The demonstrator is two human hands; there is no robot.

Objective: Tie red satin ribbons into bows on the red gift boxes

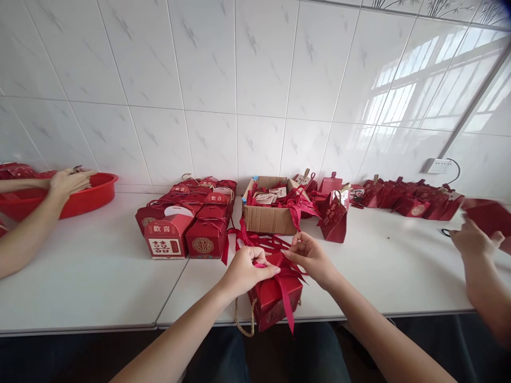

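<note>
In front of me a red gift box [275, 303] with a rope handle [244, 324] sits at the table's front edge. A red ribbon [286, 298] lies across its top, one tail hanging down the front. My left hand [247, 271] pinches the ribbon over the box top, thumb pressed to the curled fingers. At the box's right side, my right hand [313, 258] is closed in a pinch on the ribbon between thumb and forefinger. More loose ribbon [265, 242] lies heaped just behind the box.
A cardboard box [269, 221] of ribbons and tags stands behind. Finished-looking red boxes [205, 236] are grouped at left; red bags [334, 221] stand right. A co-worker's hands [72, 183] are over a red basin [99, 192]; another person's hand [475, 236] holds a red item.
</note>
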